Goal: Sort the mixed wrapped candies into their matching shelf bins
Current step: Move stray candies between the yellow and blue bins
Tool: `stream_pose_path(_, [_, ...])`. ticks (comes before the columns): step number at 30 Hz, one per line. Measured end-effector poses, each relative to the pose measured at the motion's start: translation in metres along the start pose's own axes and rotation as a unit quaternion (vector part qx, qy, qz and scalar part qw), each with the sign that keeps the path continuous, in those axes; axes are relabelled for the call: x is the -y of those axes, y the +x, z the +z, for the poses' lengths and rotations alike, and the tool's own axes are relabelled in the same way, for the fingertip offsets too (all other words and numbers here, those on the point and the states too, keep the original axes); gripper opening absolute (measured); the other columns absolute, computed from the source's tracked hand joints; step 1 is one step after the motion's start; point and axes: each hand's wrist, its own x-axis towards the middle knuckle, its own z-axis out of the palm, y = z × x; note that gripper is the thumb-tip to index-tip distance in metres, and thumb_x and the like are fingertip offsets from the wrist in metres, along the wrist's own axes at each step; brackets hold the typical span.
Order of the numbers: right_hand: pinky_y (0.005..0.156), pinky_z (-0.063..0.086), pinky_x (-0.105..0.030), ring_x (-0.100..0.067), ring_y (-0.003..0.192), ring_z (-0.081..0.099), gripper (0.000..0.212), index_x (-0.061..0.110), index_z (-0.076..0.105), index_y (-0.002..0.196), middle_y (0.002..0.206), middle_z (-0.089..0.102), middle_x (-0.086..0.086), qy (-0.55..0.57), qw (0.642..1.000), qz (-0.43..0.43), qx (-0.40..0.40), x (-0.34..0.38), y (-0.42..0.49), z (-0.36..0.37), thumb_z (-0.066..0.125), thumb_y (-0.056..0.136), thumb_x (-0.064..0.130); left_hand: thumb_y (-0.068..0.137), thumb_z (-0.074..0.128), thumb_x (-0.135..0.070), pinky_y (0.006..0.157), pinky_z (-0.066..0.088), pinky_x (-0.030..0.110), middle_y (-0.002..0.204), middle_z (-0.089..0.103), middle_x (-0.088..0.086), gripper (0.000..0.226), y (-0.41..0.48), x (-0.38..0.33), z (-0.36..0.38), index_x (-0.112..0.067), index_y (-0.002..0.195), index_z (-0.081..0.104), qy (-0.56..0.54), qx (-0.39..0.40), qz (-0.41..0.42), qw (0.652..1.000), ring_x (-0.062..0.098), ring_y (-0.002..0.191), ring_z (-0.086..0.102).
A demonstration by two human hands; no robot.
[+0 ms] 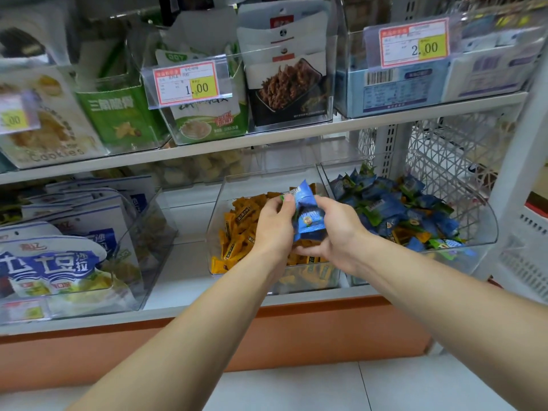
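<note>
While held over the orange-candy bin point(218, 209) near the lower shelf's point(181, 277) front edge, gripped by both hands: small bunch of blue candies point(307, 216). Left hand point(274, 225) curled, pinching the top-left. Right hand point(333, 234) curled round from the right and beneath. Blue-candy bin point(490, 229) just beside, toward the shelf's right end, some orange pieces mixed in.

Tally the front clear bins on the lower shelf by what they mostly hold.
bin of orange candies: 1
bin of blue candies: 1
bin of bagged snacks: 1
Total: 3
</note>
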Motion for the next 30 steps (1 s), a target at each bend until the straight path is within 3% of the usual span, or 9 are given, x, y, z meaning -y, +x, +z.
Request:
stream_pose_path(4, [0.084, 0.057, -0.057, -0.028, 0.097, 0.073, 0.042, 0.015, 0.065, 0.118, 0.111, 0.073, -0.013, 0.038, 0.999, 0.009, 0.021, 0.004, -0.004, -0.006, 0.052, 0.099, 0.049, 0.104, 0.046, -0.033, 0.079, 0.060, 0.031, 0.116, 0.067, 0.010, 0.030, -0.003, 0.001, 0.011, -0.013, 0.124, 0.059, 0.074, 0.004, 0.032, 0.997, 0.018, 0.096, 0.070])
stream_pose_path(7, [0.080, 0.059, -0.055, -0.028, 0.097, 0.073, 0.033, 0.013, 0.061, 0.120, 0.112, 0.073, -0.014, 0.041, 0.998, -0.023, 0.035, 0.006, -0.005, -0.010, 0.061, 0.097, 0.037, 0.104, 0.044, -0.039, 0.103, 0.046, 0.049, 0.130, 0.057, 0.013, 0.033, -0.001, 0.001, 0.016, -0.020, 0.126, 0.061, 0.138, 0.019, 0.041, 0.989, 0.029, 0.122, 0.055])
stream_pose_path(12, [0.085, 0.056, -0.061, -0.034, 0.103, 0.071, 0.032, 0.011, 0.060, 0.122, 0.116, 0.070, -0.017, 0.084, 0.994, -0.029, 0.067, 0.014, -0.008, -0.021, 0.067, 0.094, 0.025, 0.105, 0.041, -0.037, 0.100, 0.052, 0.042, 0.133, 0.055, 0.012, 0.030, -0.003, -0.004, 0.020, -0.026, 0.116, 0.066, 0.035, 0.064, 0.013, 0.997, 0.021, 0.116, 0.062])
stream_pose_path(16, [0.082, 0.058, -0.052, -0.033, 0.102, 0.071, 0.030, 0.012, 0.060, 0.119, 0.116, 0.069, -0.017, 0.063, 0.993, -0.040, 0.092, 0.019, -0.007, -0.033, 0.070, 0.091, 0.017, 0.103, 0.036, -0.051, 0.107, 0.046, 0.040, 0.136, 0.057, 0.005, 0.049, 0.001, -0.004, 0.016, -0.022, 0.138, 0.055, 0.087, 0.125, 0.021, 0.988, 0.019, 0.123, 0.058])
stream_pose_path(20, [0.060, 0.057, -0.037, -0.028, 0.079, 0.073, 0.042, 0.018, 0.062, 0.114, 0.100, 0.069, -0.011, 0.032, 0.994, -0.080, 0.064, 0.028, -0.006, -0.040, 0.081, 0.076, 0.016, 0.103, 0.044, -0.043, 0.087, 0.053, 0.024, 0.119, 0.069, -0.004, 0.038, 0.006, -0.011, 0.012, -0.023, 0.132, 0.058, 0.110, 0.152, 0.067, 0.980, 0.010, 0.107, 0.066])
stream_pose_path(23, [0.056, 0.057, -0.036, -0.027, 0.082, 0.073, 0.051, 0.026, 0.061, 0.108, 0.110, 0.066, -0.008, -0.069, 0.986, -0.149, 0.007, 0.043, -0.002, -0.053, 0.087, 0.065, 0.017, 0.101, 0.047, -0.044, 0.076, 0.047, 0.024, 0.117, 0.067, -0.005, 0.038, 0.014, -0.009, -0.001, -0.026, 0.134, 0.055, 0.169, 0.112, 0.084, 0.976, 0.010, 0.098, 0.064])
stream_pose_path(25, [0.058, 0.058, -0.032, -0.022, 0.085, 0.070, 0.041, 0.033, 0.060, 0.101, 0.109, 0.064, 0.000, -0.192, 0.946, -0.248, -0.084, 0.055, 0.007, -0.072, 0.086, 0.073, 0.016, 0.101, 0.050, -0.039, 0.075, 0.046, 0.023, 0.114, 0.067, -0.007, 0.031, 0.020, -0.004, -0.016, -0.025, 0.127, 0.058, 0.249, 0.099, 0.119, 0.956, 0.009, 0.097, 0.063])
stream_pose_path(27, [0.063, 0.051, -0.022, -0.016, 0.085, 0.062, 0.035, 0.033, 0.057, 0.104, 0.103, 0.063, 0.004, -0.340, 0.846, -0.356, -0.205, 0.065, 0.018, -0.096, 0.080, 0.080, 0.023, 0.099, 0.054, -0.033, 0.082, 0.048, 0.022, 0.113, 0.066, -0.010, 0.024, 0.023, 0.006, -0.029, -0.026, 0.121, 0.061, 0.345, 0.120, 0.140, 0.920, 0.008, 0.102, 0.062])
stream_pose_path(30, [0.075, 0.042, -0.030, -0.034, 0.096, 0.058, 0.046, 0.027, 0.049, 0.130, 0.120, 0.056, -0.017, -0.484, 0.741, -0.370, -0.284, 0.063, 0.040, -0.130, 0.069, 0.089, 0.032, 0.096, 0.060, -0.029, 0.091, 0.049, 0.021, 0.114, 0.065, -0.014, 0.028, 0.024, 0.022, -0.032, -0.026, 0.123, 0.064, 0.446, 0.194, 0.169, 0.857, 0.002, 0.106, 0.060])
